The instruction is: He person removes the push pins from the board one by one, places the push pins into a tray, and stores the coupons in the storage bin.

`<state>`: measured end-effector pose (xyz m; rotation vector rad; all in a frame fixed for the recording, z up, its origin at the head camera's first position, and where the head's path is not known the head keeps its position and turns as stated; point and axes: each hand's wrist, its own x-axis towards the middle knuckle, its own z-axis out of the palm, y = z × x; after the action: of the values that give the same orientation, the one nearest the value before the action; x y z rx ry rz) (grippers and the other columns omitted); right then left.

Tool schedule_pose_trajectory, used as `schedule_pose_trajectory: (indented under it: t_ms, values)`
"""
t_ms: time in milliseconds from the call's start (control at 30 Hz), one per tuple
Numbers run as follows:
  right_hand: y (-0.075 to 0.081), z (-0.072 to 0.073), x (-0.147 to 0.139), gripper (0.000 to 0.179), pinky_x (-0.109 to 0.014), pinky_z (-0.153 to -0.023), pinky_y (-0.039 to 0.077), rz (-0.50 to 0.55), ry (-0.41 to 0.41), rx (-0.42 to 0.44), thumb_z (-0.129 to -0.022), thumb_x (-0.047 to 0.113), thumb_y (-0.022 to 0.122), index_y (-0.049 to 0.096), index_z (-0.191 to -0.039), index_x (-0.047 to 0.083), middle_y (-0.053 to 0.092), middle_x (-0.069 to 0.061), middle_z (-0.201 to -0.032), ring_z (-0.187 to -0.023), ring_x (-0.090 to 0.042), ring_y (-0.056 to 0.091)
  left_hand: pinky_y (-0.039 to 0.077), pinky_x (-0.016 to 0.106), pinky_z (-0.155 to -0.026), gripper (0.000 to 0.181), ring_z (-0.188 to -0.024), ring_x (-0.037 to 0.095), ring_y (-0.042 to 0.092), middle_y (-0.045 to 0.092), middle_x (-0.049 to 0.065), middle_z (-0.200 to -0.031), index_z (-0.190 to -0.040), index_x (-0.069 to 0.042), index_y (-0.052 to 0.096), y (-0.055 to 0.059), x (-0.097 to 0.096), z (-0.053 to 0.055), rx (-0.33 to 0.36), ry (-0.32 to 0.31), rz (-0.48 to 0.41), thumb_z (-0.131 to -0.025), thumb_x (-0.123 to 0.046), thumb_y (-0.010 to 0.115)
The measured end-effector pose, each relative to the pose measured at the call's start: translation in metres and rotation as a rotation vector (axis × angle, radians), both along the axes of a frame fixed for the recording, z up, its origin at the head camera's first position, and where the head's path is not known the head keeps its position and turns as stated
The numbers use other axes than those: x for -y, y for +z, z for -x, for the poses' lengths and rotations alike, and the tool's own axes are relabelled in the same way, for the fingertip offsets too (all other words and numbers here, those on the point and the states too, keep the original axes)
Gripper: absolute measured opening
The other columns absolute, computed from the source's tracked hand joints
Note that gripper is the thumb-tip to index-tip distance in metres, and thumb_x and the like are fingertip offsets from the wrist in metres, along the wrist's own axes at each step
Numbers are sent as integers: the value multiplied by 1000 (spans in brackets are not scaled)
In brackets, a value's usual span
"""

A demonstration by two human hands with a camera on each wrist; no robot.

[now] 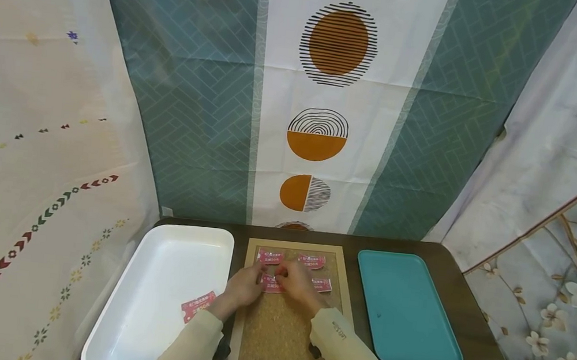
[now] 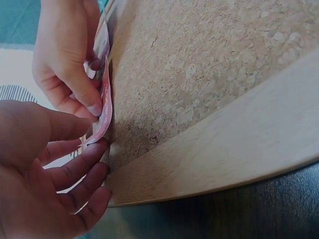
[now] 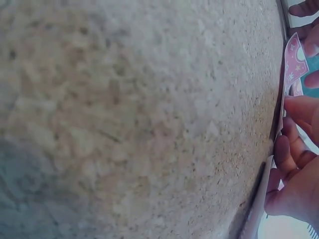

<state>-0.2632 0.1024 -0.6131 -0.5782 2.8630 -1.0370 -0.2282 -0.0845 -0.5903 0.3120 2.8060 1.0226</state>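
A pink paper coupon (image 1: 272, 284) lies on a wood-framed corkboard (image 1: 283, 342). My left hand (image 1: 246, 286) pinches its left end between thumb and fingers; in the left wrist view that end of the coupon (image 2: 105, 112) curves up off the cork. Over the same coupon is my right hand (image 1: 296, 279), fingers curled, with a small red object (image 1: 281, 271) at the fingertips. The right thumb touches the coupon's face. More coupons lie on the board: one upper left (image 1: 270, 257), one upper right (image 1: 312, 261), and one lower right (image 1: 322, 285), partly behind my right hand.
On the left stands a white tray (image 1: 153, 283) with another pink coupon (image 1: 197, 306) in it. A teal tray (image 1: 406, 307) lies to the right of the board. Both rest on a dark table (image 1: 446, 276), with patterned cloth (image 1: 212, 109) hanging behind and at the sides.
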Motion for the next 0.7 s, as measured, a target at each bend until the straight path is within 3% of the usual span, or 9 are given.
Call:
schedule_pose_trajectory:
  t_ms: [200, 567, 700]
  values:
    - [2, -1, 6, 5, -28, -68, 52, -31, -1, -6, -95, 7, 76, 77, -93, 11, 72, 4, -78, -68, -4, 60, 47, 37, -66, 31, -76, 20, 56, 65, 4, -88, -127, -9, 66, 0, 1, 0, -13, 4, 25, -97, -15, 73]
    - [-1, 1, 6, 4, -32, -72, 50, -77, -17, -31, -93, 7, 75, 75, -91, 11, 68, 5, -78, -73, -7, 60, 44, 36, -62, 27, -71, 19, 53, 60, 2, -79, -122, -6, 66, -4, -1, 0, -47, -11, 33, -96, -10, 72]
    - [-3, 0, 5, 5, -31, -71, 49, -65, -33, -3, -93, 8, 76, 74, -89, 9, 67, 3, -81, -74, -8, 58, 42, 35, -62, 27, -71, 20, 52, 57, 1, -77, -121, -6, 66, -5, -3, 0, -49, -14, 29, -95, -9, 72]
